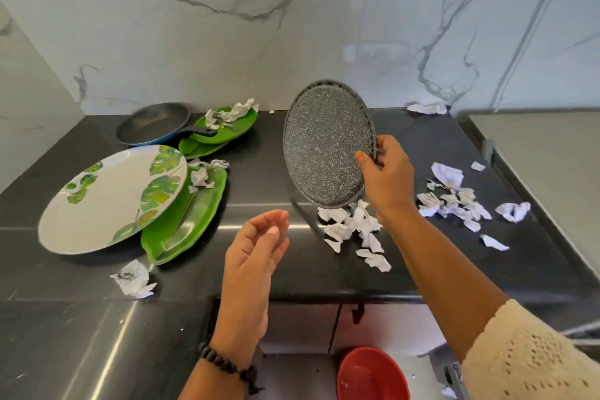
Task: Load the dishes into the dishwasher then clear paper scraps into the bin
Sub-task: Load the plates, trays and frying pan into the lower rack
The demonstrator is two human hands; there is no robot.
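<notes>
The right hand [386, 178] pinches the grey plate [328, 143] at its rim, tilted above the scraps [354, 230]. The left hand [256, 256] is open. The plate looks stiff, probably fragile; the rim gives the surest hold.

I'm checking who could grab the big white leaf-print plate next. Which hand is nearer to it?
Left. The left hand hovers open just right of the leaf-print plate, holding nothing. The right hand is farther right, gripping the tilted speckled grey plate above paper scraps.
</notes>
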